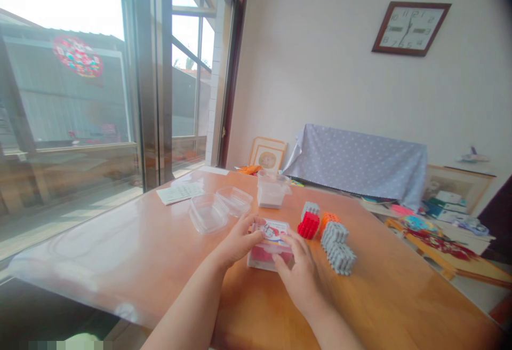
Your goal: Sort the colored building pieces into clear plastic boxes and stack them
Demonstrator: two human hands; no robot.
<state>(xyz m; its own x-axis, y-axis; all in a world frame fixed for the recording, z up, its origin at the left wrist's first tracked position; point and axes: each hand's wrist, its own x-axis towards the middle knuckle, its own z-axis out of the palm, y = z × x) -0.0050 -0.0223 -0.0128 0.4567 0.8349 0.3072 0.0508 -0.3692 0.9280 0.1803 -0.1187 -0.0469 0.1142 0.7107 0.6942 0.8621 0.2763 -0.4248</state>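
Note:
A small clear plastic box (269,256) with a printed lid and red pieces inside rests on the wooden table (400,307). My left hand (239,239) grips the box's left side, fingers curled over the lid edge. On the box's right side, my right hand (299,274) presses with fingers bent against lid and wall. Just right of the box stand a red block (308,225), an orange block (329,218) and several grey studded blocks (338,247).
Two empty clear lids or trays (219,207) lie left of the box, a clear tub (271,189) behind it, a paper sheet (180,193) farther left. A window is on the left; a covered cabinet (360,160), frames and clutter line the far wall.

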